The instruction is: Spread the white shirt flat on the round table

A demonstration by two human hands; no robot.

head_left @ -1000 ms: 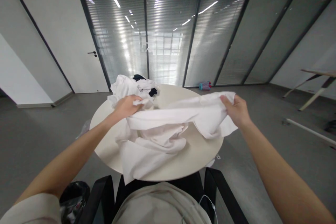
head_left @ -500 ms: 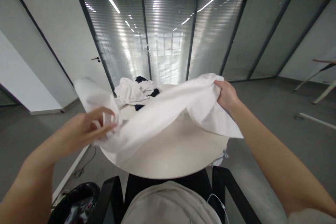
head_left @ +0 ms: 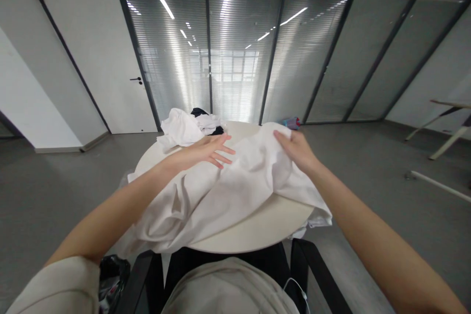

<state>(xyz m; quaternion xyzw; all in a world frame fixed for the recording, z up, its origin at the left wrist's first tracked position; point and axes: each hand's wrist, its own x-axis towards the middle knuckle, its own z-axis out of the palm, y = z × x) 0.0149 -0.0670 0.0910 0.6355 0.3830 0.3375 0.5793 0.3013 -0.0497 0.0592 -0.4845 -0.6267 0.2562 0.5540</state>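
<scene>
A large white garment (head_left: 221,191) lies spread over the round cream table (head_left: 265,228), its edges hanging off the left and right sides. My left hand (head_left: 209,150) hovers flat over its far left part, fingers apart and holding nothing. My right hand (head_left: 296,149) rests on the garment's far right part, palm down; whether it pinches the cloth is hidden. A pile of white and dark clothes (head_left: 191,126) sits at the table's far edge, just beyond my left hand.
A black chair frame (head_left: 147,274) and a grey backpack (head_left: 228,287) are right in front of me. A black bag (head_left: 110,274) lies on the floor at lower left. Glass partitions and a white door (head_left: 125,59) stand behind. A small coloured object (head_left: 292,121) lies by the glass.
The garment, held up in the air by both hands, has come down onto the table. My left hand has let go of it and opened flat above it.
</scene>
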